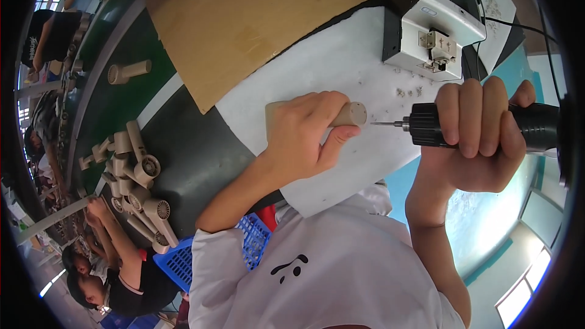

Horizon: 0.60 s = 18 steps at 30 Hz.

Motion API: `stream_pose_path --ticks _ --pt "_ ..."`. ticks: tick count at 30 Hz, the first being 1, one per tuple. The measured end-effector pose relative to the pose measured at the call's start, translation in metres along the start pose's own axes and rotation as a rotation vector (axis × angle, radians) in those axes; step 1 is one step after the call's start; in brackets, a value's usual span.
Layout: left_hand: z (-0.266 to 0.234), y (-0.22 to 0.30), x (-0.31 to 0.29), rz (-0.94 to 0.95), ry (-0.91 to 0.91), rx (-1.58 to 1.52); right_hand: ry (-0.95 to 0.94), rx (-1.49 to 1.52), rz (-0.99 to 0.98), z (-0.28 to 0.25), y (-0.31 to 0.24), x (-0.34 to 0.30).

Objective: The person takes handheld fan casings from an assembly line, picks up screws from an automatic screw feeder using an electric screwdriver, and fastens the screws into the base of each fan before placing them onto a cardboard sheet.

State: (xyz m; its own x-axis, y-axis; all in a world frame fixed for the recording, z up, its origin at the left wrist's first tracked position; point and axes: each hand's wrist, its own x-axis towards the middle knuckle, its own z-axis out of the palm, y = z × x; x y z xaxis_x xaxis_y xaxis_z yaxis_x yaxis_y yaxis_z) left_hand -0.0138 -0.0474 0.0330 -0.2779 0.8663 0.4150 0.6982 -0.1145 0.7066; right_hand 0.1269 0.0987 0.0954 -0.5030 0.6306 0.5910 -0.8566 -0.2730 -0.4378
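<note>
My left hand (pixel 298 137) is closed around a beige handheld fan (pixel 351 114), its round handle end turned to the right with small holes showing. Most of the fan's body is hidden under my fingers. My right hand (pixel 475 131) grips a black electric screwdriver (pixel 426 125) held level. Its thin bit (pixel 387 123) points left at the handle end, with a small gap visible between them. Both hands are above a white sheet (pixel 329 55) on the bench.
A white and black screw feeder (pixel 420 33) stands at the far right, loose screws (pixel 409 92) beside it. Brown cardboard (pixel 256 18) lies at the back. Left are piled beige fans (pixel 137 176), a lone fan (pixel 129 71) on the green belt, a blue basket (pixel 256 240) and a co-worker (pixel 131 262).
</note>
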Motion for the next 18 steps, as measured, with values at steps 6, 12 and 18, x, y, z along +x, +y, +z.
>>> stream_pose_path --ticks 6,12,18 --pt "0.004 -0.002 -0.002 0.04 -0.016 0.003 -0.053 -0.043 0.008 -0.005 0.014 -0.001" --pt "0.007 -0.002 0.002 0.038 -0.016 0.002 -0.082 -0.06 0.059 -0.011 0.023 0.0" --pt "0.009 -0.001 0.003 -0.005 -0.026 -0.03 -0.147 -0.051 0.062 -0.014 0.027 0.001"
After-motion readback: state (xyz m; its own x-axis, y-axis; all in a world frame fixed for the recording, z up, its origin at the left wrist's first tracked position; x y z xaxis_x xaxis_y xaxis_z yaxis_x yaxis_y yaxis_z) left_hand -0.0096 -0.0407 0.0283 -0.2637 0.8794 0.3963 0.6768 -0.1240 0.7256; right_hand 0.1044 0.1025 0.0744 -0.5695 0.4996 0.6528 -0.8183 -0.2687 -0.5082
